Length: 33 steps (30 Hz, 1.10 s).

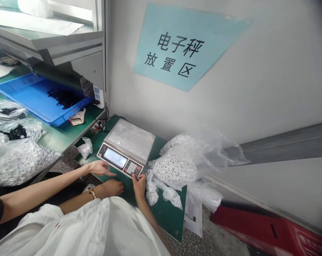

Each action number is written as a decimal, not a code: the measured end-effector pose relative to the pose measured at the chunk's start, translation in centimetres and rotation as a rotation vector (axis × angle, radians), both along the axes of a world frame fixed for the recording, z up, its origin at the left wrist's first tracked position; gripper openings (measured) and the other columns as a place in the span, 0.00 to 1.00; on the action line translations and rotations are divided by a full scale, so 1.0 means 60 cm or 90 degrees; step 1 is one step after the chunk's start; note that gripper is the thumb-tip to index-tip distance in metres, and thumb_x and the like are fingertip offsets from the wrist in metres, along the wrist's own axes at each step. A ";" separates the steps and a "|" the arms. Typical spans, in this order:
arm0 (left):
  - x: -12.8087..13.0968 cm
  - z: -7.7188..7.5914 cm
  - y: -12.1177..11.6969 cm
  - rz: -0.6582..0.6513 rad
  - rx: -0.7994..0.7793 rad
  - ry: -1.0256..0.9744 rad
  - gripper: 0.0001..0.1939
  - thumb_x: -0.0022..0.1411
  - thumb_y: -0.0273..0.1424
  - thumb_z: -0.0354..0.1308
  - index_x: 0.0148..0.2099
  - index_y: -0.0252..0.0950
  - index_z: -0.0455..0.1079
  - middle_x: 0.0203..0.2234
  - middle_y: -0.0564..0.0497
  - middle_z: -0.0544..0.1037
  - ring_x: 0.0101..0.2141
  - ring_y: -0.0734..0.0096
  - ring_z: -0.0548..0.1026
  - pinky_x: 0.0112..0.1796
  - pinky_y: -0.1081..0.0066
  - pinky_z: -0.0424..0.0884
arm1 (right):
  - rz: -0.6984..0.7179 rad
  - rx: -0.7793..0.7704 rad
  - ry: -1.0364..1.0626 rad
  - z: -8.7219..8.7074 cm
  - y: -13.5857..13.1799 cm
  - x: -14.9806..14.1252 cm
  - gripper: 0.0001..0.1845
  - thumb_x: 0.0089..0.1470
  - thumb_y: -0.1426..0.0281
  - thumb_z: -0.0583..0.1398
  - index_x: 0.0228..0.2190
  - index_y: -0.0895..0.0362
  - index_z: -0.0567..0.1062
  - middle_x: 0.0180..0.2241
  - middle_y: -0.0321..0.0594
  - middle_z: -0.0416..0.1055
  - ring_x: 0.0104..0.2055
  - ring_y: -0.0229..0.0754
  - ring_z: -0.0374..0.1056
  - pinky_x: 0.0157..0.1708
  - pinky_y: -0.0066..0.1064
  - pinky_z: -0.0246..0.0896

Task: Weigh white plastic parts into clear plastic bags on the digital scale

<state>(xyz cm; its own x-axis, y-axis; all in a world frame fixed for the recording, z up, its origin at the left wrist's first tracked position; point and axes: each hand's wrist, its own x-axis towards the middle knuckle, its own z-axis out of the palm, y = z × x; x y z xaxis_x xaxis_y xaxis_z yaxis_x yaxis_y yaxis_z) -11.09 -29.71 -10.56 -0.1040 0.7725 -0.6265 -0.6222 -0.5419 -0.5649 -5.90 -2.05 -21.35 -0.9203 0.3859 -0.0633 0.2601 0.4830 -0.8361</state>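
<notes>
An electronic scale (125, 151) with a bare metal plate stands on the green table, its lit display reading 0. My right hand (140, 185) is at its front right corner, thumb on the keypad (132, 168) and fingers curled round the side. Lower left, my left hand (113, 187), with a bracelet at the wrist, rests on the table with curled fingers; I see nothing in it. A co-worker's hand (101, 168) reaches from the left, index finger stretched out below the display. Right of the scale lie clear bags of small white parts (176, 165).
A small knotted bag (85, 147) lies left of the scale. On the left bench are a blue tray (41, 103) with black parts, and a bag of white parts (25, 161). A wall rises behind; a red box (264, 227) stands at lower right.
</notes>
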 end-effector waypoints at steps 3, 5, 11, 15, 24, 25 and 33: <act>-0.040 0.009 0.052 -0.031 -0.010 0.044 0.31 0.53 0.19 0.44 0.61 0.23 0.52 0.21 0.52 0.71 0.27 0.66 0.76 0.31 0.75 0.72 | -0.002 -0.008 0.004 -0.004 0.001 0.000 0.19 0.48 0.54 0.57 0.26 0.50 0.53 0.21 0.28 0.54 0.23 0.39 0.55 0.27 0.31 0.53; -0.058 0.009 0.063 -0.029 -0.019 0.066 0.32 0.50 0.17 0.42 0.60 0.24 0.54 0.20 0.52 0.70 0.29 0.66 0.77 0.32 0.75 0.72 | -0.003 -0.014 0.003 -0.006 0.002 0.000 0.19 0.48 0.54 0.57 0.25 0.50 0.54 0.21 0.28 0.54 0.23 0.39 0.54 0.26 0.31 0.53; -0.062 -0.009 0.016 0.020 0.012 0.039 0.31 0.54 0.22 0.46 0.61 0.22 0.51 0.22 0.52 0.71 0.26 0.69 0.76 0.29 0.77 0.71 | -0.001 -0.046 -0.012 -0.013 0.006 -0.001 0.19 0.48 0.54 0.59 0.24 0.50 0.55 0.22 0.30 0.57 0.25 0.40 0.58 0.26 0.31 0.54; -0.045 -0.023 -0.018 0.043 0.006 0.023 0.32 0.58 0.25 0.47 0.63 0.21 0.45 0.21 0.55 0.70 0.23 0.72 0.74 0.27 0.77 0.70 | 0.009 -0.080 -0.021 -0.017 0.011 0.001 0.20 0.47 0.53 0.59 0.24 0.50 0.55 0.21 0.29 0.56 0.25 0.40 0.59 0.26 0.31 0.56; -0.028 -0.015 -0.025 0.091 0.015 -0.059 0.31 0.61 0.26 0.49 0.64 0.29 0.44 0.23 0.55 0.68 0.26 0.72 0.75 0.28 0.78 0.72 | 0.020 -0.163 -0.045 -0.020 0.014 0.004 0.16 0.47 0.55 0.55 0.26 0.50 0.56 0.23 0.29 0.56 0.23 0.38 0.62 0.23 0.30 0.62; -0.028 -0.013 -0.024 0.093 0.020 -0.065 0.31 0.61 0.25 0.49 0.64 0.29 0.45 0.23 0.55 0.68 0.27 0.72 0.75 0.29 0.78 0.72 | 0.019 -0.166 -0.049 -0.020 0.015 0.003 0.16 0.46 0.55 0.56 0.25 0.50 0.56 0.23 0.29 0.56 0.23 0.38 0.62 0.23 0.30 0.62; -0.032 -0.013 -0.023 0.099 0.012 -0.057 0.30 0.61 0.25 0.50 0.64 0.29 0.46 0.23 0.55 0.68 0.25 0.73 0.74 0.29 0.78 0.71 | 0.006 -0.173 -0.059 -0.022 0.016 0.001 0.17 0.46 0.55 0.58 0.24 0.51 0.57 0.22 0.29 0.58 0.21 0.38 0.61 0.21 0.30 0.61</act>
<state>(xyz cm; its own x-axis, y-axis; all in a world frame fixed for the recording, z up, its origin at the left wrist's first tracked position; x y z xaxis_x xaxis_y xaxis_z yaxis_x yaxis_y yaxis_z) -12.99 -31.06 -11.36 -0.1671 0.7634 -0.6240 -0.4786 -0.6161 -0.6255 -5.87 -1.08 -22.69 -0.9093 0.3343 -0.2476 0.3380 0.2467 -0.9083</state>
